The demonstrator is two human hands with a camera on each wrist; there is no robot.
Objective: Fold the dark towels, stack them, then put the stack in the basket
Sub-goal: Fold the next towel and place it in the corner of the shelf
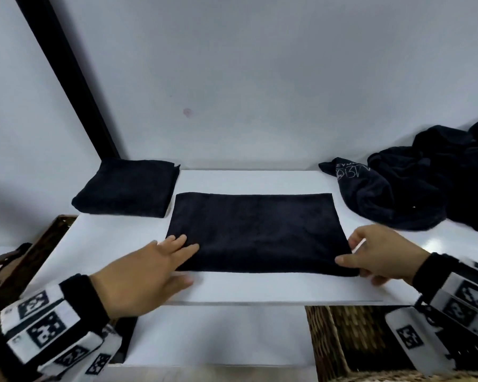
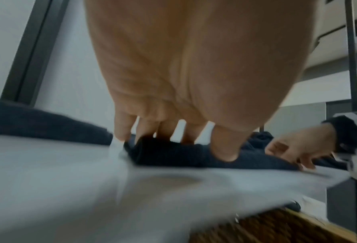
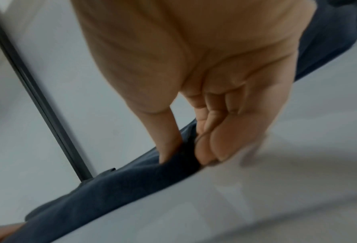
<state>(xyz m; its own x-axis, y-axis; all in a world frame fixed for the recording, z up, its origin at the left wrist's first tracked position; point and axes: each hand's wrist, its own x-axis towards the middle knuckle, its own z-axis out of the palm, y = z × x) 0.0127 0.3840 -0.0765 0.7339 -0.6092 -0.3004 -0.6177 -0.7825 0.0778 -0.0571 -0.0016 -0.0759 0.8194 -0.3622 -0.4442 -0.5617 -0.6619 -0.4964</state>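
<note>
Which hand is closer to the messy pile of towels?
Right. The right hand pinches the flat towel at its right edge, just beside the messy pile. The left hand is at the towel's far left corner.

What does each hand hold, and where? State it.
Both hold the half-folded towel: right hand pinches its near right corner; left hand grips its near left corner.
</note>
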